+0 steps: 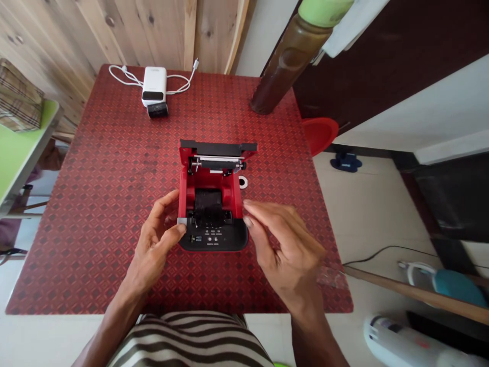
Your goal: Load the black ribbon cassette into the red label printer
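A small red and black label printer (214,237) sits on the table with its lid (219,149) raised. Inside the red bay lies a black roll (208,204), its loose end reaching toward the front panel. Around the printer's left side my left hand (156,244) is closed, thumb on the front left corner beside a grey piece (182,222). My right hand (284,244) is at the right wall, thumb and index finger drawn together by the edge; whether anything is between them is hidden. A white ring (243,182) lies just right of the printer.
A white power bank (155,81) with a cable (183,84) and a small black device (158,110) lie at the back left. A tall brown bottle (282,66) with a green lid stands at the back right. The red patterned table (95,204) ends near my striped shirt.
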`<state>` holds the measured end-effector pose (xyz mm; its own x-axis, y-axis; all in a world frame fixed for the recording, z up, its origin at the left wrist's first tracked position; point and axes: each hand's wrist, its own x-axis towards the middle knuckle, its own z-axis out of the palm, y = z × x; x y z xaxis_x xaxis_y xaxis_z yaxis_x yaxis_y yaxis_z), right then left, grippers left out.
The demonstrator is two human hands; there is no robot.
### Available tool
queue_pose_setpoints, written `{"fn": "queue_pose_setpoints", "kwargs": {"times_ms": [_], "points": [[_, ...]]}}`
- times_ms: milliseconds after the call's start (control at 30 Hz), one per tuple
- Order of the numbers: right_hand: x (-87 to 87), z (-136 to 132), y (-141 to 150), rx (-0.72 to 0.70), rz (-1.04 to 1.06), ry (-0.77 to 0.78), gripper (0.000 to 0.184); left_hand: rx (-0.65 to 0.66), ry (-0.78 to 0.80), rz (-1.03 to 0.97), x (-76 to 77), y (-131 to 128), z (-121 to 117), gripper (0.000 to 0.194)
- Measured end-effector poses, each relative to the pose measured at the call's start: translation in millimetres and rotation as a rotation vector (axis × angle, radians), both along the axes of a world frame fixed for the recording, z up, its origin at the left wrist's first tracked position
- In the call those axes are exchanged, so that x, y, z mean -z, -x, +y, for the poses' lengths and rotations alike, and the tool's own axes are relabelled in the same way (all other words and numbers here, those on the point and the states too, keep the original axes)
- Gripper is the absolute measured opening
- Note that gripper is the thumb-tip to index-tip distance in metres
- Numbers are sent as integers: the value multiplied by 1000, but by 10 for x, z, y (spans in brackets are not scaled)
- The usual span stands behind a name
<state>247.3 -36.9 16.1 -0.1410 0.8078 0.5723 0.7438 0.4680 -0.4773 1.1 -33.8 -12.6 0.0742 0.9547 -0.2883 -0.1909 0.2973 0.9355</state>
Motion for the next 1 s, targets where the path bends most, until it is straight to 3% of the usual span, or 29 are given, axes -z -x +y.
{"fn": "queue_pose_setpoints", "kwargs": {"times_ms": [100, 267, 400, 667, 1000], "points": [[-146, 340, 98, -142, -165, 51, 25, 21, -24, -3, 18, 26, 14, 62], [-296, 772, 409, -263, -539, 484, 21, 41, -80, -24, 109, 50, 24, 60], [-372, 930, 574, -266, -698, 657, 24, 53, -85, -37, 150, 62, 34, 60], [-354, 1006, 677, -246, -786, 658, 29, 52, -81, -69, 133, 54, 54, 62], [-331, 922, 618, -214, -768, 474, 24, 61, -77, -85, 148, 55, 60, 65]]}}
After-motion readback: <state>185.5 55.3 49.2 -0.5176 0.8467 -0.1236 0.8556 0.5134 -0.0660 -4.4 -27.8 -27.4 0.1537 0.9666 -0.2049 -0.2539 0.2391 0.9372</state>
